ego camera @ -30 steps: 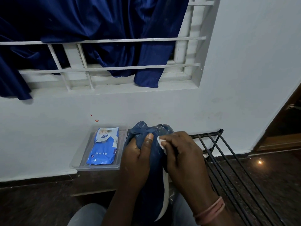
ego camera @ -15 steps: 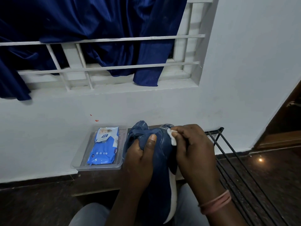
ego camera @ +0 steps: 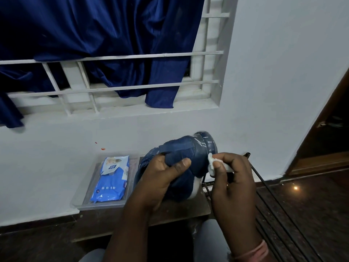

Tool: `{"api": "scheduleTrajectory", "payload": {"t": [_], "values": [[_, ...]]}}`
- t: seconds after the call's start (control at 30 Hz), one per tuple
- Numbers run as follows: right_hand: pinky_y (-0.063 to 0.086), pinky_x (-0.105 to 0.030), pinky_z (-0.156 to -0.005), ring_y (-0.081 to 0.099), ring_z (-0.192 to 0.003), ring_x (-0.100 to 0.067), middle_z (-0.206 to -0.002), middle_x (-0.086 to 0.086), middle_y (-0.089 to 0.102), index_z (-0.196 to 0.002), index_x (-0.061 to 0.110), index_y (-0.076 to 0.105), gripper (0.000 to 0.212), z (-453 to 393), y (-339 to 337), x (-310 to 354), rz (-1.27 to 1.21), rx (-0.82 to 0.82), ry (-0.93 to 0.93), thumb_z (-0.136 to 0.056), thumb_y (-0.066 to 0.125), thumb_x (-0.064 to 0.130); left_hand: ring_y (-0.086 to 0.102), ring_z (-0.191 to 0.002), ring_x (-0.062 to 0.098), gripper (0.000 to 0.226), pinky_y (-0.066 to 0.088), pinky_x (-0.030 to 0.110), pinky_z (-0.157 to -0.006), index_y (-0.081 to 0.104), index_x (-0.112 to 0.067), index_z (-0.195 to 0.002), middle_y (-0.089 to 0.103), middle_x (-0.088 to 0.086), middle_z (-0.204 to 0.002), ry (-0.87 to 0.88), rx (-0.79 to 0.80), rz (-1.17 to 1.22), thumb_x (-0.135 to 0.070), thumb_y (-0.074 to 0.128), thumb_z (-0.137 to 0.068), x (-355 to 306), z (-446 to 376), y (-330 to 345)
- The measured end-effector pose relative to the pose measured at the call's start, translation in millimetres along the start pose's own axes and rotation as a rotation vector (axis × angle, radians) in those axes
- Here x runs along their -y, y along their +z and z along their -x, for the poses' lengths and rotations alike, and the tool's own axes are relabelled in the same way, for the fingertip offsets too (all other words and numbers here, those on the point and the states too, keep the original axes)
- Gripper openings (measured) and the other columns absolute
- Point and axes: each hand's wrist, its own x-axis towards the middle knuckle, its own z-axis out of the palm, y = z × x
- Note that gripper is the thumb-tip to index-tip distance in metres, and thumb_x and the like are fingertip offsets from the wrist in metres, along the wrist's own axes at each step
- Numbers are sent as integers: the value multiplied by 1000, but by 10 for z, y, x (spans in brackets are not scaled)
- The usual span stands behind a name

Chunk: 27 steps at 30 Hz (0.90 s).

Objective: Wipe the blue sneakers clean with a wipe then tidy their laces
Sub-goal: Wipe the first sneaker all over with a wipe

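Now the left hand (ego camera: 160,178) grips the blue sneaker (ego camera: 181,167) above the tabletop (ego camera: 179,212), its long axis running near-left to far-right; the right hand (ego camera: 232,182), nearer that far end, pinches the wipe (ego camera: 212,163) against it

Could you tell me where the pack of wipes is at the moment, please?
In the head view, the pack of wipes lies in a clear tray against the wall, left of the blue sneaker.
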Motion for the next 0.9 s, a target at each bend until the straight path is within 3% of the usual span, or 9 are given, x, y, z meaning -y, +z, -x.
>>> {"api": "scheduleTrajectory", "payload": {"t": [0.1,0.23,0.37,0.5,0.6,0.7,0.8,0.9], "values": [[40,-7,-80,58,-98,-3,-102,0,59,-100,15,68,15,56,7,-53,114,59,-20,-96,62,2,68,-116,38,48,52,47,-103,69,0,-122,72,23,-120,-94,-63,201,-34,78,-89,-1,5,148],[39,-5,-83,53,-102,1,-107,0,54,-108,12,70,18,114,7,-90,213,109,-119,-94,65,2,77,-97,26,48,58,46,-93,78,-13,-103,80,8,-99,-151,-304,29,-54,79,-78,-48,-71,268],[45,-17,-81,52,-96,-4,-108,1,50,-113,12,71,21,78,24,-91,279,120,-196,-94,65,5,78,-88,29,18,60,51,-90,82,-20,-89,80,9,-91,-89,-333,1,-38,79,-87,-47,-108,388],[47,-26,-78,56,-94,-16,-105,1,54,-109,16,72,16,-75,31,-59,362,81,-193,-96,64,12,78,-82,17,12,62,34,-75,81,-36,-81,80,-3,-85,6,-330,-39,-34,75,-91,-31,-94,451],[46,-15,-78,55,-94,-1,-104,4,55,-108,17,73,15,-183,25,13,264,10,-136,-96,66,13,76,-82,9,13,58,21,-69,79,-31,-78,79,-10,-84,93,-339,-90,-33,75,-90,-93,-119,458],[45,-10,-78,58,-97,2,-103,5,59,-106,18,73,14,-232,-2,69,165,-27,-49,-96,65,11,73,-80,-1,9,54,14,-69,73,-31,-81,77,-20,-82,154,-358,-128,-33,77,-88,-143,-113,467],[41,-6,-81,58,-98,2,-102,3,59,-103,17,74,19,-169,-7,46,194,27,-78,-94,65,2,71,-79,-5,9,52,15,-69,71,-32,-83,75,-26,-80,161,-410,-155,-34,79,-86,-130,-126,405],[37,-2,-82,55,-97,5,-99,1,58,-100,15,74,24,-158,-10,29,222,63,-110,-90,66,-5,74,-77,2,9,57,21,-70,74,-28,-81,77,-16,-79,189,-424,-148,-33,79,-87,-122,-101,372]]}}
